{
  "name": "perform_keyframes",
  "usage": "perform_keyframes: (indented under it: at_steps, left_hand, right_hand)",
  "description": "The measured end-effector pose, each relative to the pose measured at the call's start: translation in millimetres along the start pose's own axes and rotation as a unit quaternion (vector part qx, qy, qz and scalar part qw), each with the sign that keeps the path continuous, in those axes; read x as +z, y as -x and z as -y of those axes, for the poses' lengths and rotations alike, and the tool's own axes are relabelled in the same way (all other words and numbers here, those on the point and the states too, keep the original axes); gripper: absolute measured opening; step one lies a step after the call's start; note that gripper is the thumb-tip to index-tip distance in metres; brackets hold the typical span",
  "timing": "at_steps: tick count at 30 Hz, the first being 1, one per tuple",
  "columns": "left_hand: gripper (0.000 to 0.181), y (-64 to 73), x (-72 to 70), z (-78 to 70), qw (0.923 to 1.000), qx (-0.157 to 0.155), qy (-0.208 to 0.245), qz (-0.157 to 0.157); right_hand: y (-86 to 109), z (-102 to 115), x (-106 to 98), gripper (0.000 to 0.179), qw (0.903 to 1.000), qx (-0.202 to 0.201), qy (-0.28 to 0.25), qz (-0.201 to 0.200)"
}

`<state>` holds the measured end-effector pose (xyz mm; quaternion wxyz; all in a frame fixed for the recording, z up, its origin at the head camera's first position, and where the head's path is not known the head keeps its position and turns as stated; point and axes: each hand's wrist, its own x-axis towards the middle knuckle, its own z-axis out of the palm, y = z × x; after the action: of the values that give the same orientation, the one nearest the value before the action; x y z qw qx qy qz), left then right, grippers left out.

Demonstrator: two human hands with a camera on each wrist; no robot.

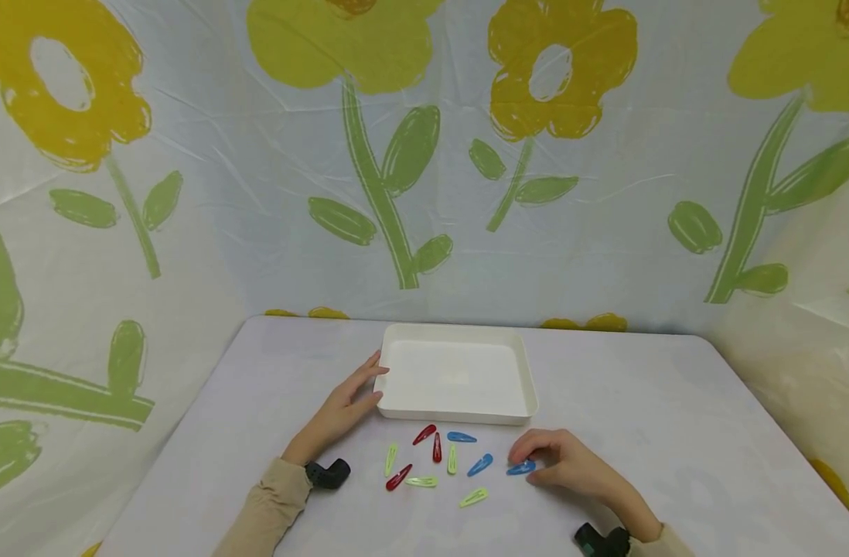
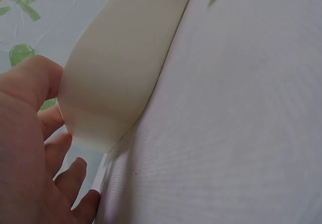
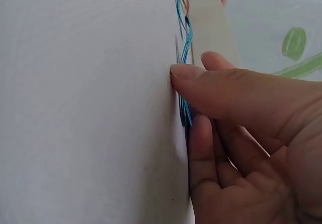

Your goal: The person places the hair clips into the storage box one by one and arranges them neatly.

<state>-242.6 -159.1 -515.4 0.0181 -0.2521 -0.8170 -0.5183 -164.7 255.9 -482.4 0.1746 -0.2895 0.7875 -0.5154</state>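
A white rectangular tray (image 1: 459,418) stands on the table, and my left hand (image 1: 342,410) rests at its left side. The fingers are loosely extended, with tips at the rim; the left wrist view shows the tray's outer wall (image 2: 115,58) beside them. To the right of the loose clips, my right hand (image 1: 567,464) pinches a blue snap hair clip (image 1: 520,468) between thumb and fingers, low at the table. That blue clip (image 3: 184,110) appears edge-on in the right wrist view, partly hidden by the thumb. Two other blue clips (image 1: 480,465) lie to its left.
In front of the tray lie three red hair clips (image 1: 437,448) and several light green ones (image 1: 474,497), scattered singly. The pale table (image 1: 675,433) ends at a flower-printed cloth backdrop (image 1: 459,193), with more cloth along both sides.
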Motion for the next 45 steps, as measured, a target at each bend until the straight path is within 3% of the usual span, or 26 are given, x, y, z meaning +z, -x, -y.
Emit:
perform_keyframes:
  at_steps: [12,28,38,45]
  left_hand:
    - [0.040,4.2,-6.9,-38.8,0.9998,0.005,-0.003,0.019]
    - [0.043,4.4,-6.2,-36.9,0.9995,0.021,0.002,0.024]
    - [0.041,4.6,-6.8,-40.3,0.9996,0.012,-0.003,0.027]
    - [0.041,4.7,-7.2,-40.3,0.9995,0.013,-0.005,0.028]
  right_hand:
    - [-0.9,0.7,1.5,0.018,0.9987,-0.008,0.044,-0.025]
    - [1.3,6.0,2.3,0.015,0.9982,-0.009,0.044,-0.039]
    - [1.0,6.2,3.2,0.015,0.9977,0.017,0.049,-0.044]
    - [1.4,5.8,3.9,0.013,0.9983,0.008,0.043,-0.037]
